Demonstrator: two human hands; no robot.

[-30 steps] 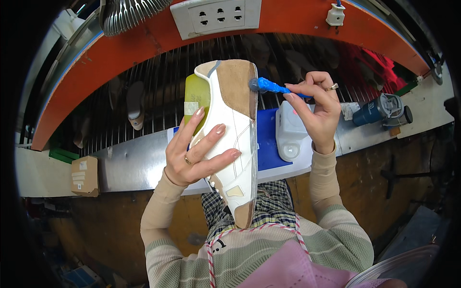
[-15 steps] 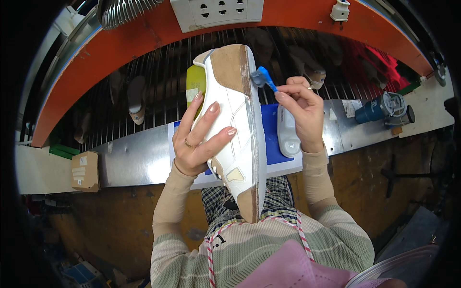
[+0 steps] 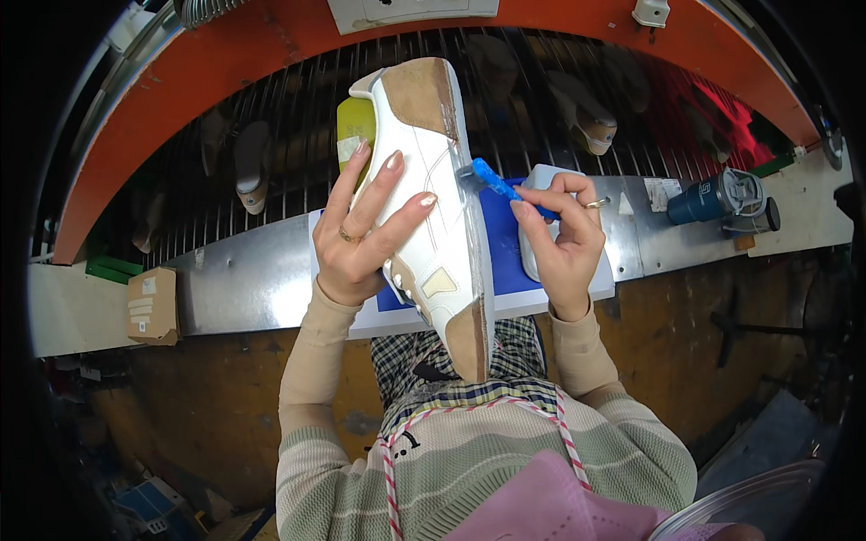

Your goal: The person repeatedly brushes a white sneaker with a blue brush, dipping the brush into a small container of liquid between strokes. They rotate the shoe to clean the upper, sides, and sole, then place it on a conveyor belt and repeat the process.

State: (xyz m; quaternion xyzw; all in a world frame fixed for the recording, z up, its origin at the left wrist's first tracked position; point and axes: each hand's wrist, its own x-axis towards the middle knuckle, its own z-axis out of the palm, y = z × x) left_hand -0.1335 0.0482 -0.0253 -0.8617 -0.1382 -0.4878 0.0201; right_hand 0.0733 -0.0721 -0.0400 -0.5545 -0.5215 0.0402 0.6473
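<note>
My left hand (image 3: pixel 361 239) grips a white shoe upper (image 3: pixel 439 221) with tan suede patches at both ends, its fingers spread over the white side. A yellow-green shoe last (image 3: pixel 358 122) sticks out of its opening. The shoe stands lengthwise before me, its grey-edged underside turned right. In my right hand (image 3: pixel 564 239) a blue-handled brush (image 3: pixel 492 178) is pinched between thumb and fingers. Its bristles touch the shoe's lower edge about midway along. Behind the right hand sits a white plastic container (image 3: pixel 543 177), partly hidden by that hand.
A blue mat with a white border (image 3: pixel 505 243) lies on the metal ledge (image 3: pixel 244 279). Beyond runs a rack of dark rods carrying more shoes (image 3: pixel 253 167), under an orange frame (image 3: pixel 298 45). A cardboard box (image 3: pixel 153 307) stands left, a blue tumbler (image 3: pixel 699 203) right.
The brush has moved from the tan end patch down along the shoe's edge toward me, to the white middle part. The shoe stays in my left hand.
</note>
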